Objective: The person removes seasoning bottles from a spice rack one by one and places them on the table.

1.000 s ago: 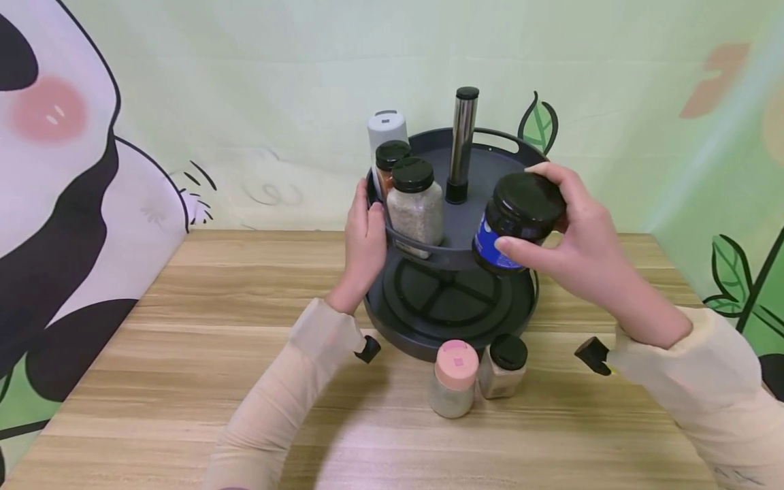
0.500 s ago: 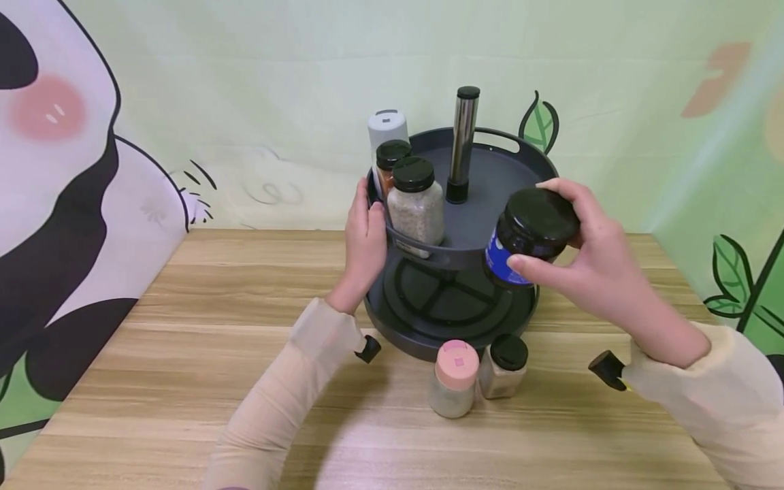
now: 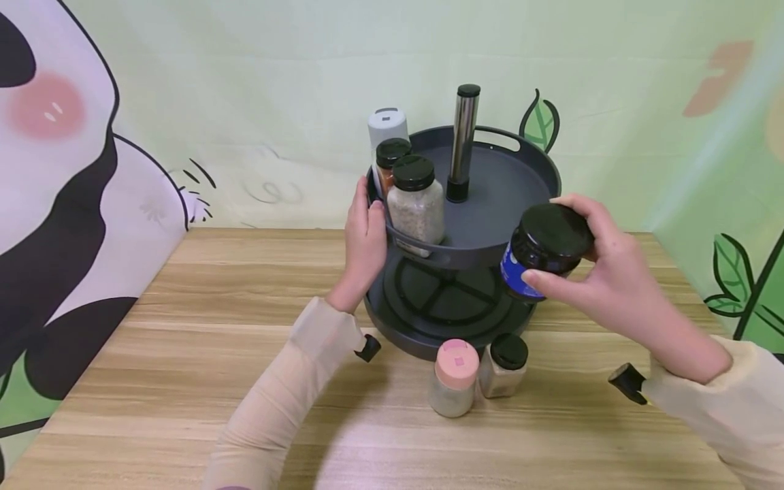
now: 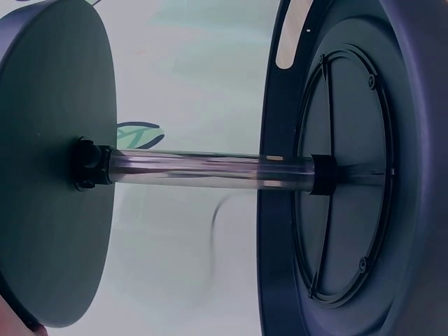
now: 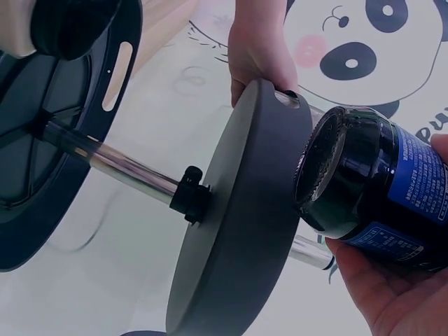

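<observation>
My right hand (image 3: 625,279) grips a dark jar (image 3: 554,235) with a black lid and blue label, thumb on its near side. The jar is tilted in the air by the right front rim of a black two-tier turntable (image 3: 508,184); its glass base (image 5: 325,168) shows in the right wrist view. With my left hand (image 3: 365,238) I hold the upper tray's left rim, by the handle slot. Inside that rim stand a clear jar of pale grains (image 3: 416,207), an orange-filled jar (image 3: 387,178) with a black lid, and a white-lidded container (image 3: 386,126).
In front of the lower tray (image 3: 392,323), a pink-lidded jar (image 3: 454,378) and a black-lidded square jar (image 3: 503,367) stand on the wooden table (image 3: 214,340). A metal post (image 3: 463,143) rises from the upper tray. A printed cloth hangs behind.
My right hand has carried the dark jar rightward and toward me, from over the upper tray to just outside its rim. The left hand and the turntable have stayed put.
</observation>
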Motion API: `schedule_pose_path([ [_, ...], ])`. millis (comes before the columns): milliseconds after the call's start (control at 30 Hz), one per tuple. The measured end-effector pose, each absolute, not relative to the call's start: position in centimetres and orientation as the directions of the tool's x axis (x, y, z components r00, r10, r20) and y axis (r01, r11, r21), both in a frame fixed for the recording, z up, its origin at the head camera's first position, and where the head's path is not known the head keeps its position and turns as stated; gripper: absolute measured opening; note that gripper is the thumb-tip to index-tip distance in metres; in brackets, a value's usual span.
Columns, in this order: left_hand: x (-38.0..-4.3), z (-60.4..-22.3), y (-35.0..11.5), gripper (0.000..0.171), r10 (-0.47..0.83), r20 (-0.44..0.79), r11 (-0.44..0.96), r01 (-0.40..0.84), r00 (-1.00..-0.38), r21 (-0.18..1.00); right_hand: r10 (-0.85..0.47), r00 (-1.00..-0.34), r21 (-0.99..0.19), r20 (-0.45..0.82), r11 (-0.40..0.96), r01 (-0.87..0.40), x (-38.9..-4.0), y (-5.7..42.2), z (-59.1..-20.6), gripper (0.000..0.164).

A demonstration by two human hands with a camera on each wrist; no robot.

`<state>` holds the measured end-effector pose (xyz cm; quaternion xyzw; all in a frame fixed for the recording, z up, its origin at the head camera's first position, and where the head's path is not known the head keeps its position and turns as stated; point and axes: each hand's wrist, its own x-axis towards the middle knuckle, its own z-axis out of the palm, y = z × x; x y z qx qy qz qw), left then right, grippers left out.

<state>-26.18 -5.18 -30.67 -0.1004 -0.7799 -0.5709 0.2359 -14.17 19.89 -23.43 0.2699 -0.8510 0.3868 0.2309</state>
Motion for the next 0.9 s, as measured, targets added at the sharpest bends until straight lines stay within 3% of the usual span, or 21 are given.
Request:
schedule_pose_path([
  [900, -26.1, -30.6, -5.2, 0.053, -0.107, 0.487, 0.335, 0.429, -0.867, 0.839, -0.243, -0.812, -0.591, 0.530, 0.581, -0.560, -14.0, 21.9, -26.0, 0.070],
])
